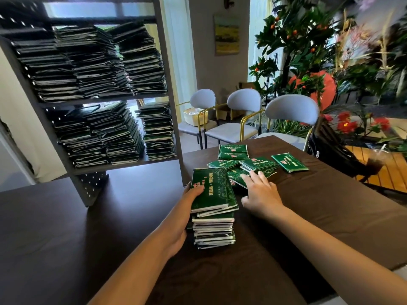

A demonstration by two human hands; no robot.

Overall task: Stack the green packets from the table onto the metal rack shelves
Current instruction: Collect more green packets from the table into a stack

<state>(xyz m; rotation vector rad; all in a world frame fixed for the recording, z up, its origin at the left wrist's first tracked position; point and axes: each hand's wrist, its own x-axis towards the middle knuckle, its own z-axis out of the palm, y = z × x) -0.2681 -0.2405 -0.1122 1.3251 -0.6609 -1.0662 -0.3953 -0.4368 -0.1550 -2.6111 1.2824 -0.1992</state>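
Left hand [185, 208] clasps the stack of green packets [213, 213] at table [88, 227] centre, thumb on top. Right hand [261, 191] — fingers spread, flat — touches loose packets [251, 167] at one o'clock. Filled rack [167, 69] stands at eleven o'clock.

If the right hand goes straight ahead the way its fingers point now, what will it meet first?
Most likely the loose green packets scattered on the table. The right hand has its fingertips already at the nearest of them, though actual contact is unclear.
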